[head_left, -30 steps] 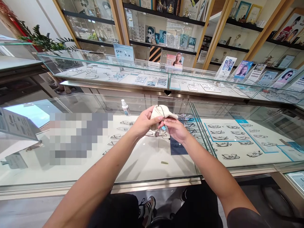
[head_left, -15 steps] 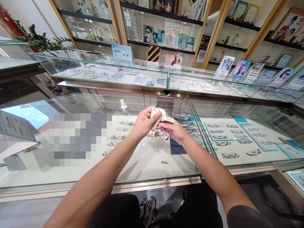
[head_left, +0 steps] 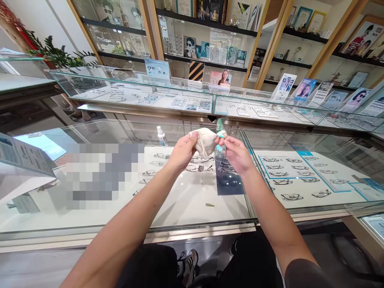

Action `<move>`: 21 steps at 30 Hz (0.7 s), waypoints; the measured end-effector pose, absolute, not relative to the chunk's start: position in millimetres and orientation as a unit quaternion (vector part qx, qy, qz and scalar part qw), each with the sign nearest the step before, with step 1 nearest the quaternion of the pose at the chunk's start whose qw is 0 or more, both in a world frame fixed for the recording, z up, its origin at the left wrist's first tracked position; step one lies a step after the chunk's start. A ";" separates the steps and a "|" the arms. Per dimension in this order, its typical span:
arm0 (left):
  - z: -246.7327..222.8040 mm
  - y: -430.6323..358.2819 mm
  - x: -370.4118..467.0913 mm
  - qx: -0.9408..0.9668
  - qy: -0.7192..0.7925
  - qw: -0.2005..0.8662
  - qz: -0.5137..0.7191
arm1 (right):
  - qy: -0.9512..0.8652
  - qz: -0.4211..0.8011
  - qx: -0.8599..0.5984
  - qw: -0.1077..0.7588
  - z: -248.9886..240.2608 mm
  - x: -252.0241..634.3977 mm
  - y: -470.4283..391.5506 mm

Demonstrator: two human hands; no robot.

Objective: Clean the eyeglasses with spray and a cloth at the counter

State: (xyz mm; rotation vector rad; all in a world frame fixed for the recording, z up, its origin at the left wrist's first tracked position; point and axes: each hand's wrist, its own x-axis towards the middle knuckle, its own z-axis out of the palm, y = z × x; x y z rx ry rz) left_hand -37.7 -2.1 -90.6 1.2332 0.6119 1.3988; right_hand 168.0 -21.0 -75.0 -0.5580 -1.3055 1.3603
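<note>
1 view: from head, close above glass counter (head_left: 180,214), facing forward and down, shelves (head_left: 180,17) far off.

The cleaning cloth (head_left: 203,144) is plain cream. On the lenses of the eyeglasses (head_left: 220,153) lie glints of green and cyan. The spray bottle (head_left: 161,135) is white, with darker print on a pale label. Inside the near display case (head_left: 183,216), the floor is off-white, the panel (head_left: 230,186) dark navy, and the small strip (head_left: 210,205) towards the front edge gold. Along the far display case (head_left: 168,105), one card (head_left: 196,73) has diagonal black and tan-orange stripes.
</note>
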 end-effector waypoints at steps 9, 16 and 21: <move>-92.6 -13.9 -33.0 0.585 0.258 0.562 0.525 | -0.546 0.562 -0.217 0.583 -57.2 151.2 -4.8; -85.0 -20.8 -33.1 0.549 0.265 0.578 0.542 | -0.573 0.584 -0.216 0.534 -59.1 134.2 3.6; -65.7 -19.1 -36.8 0.562 0.270 0.556 0.549 | -0.637 0.558 -0.207 0.490 -31.2 135.8 8.5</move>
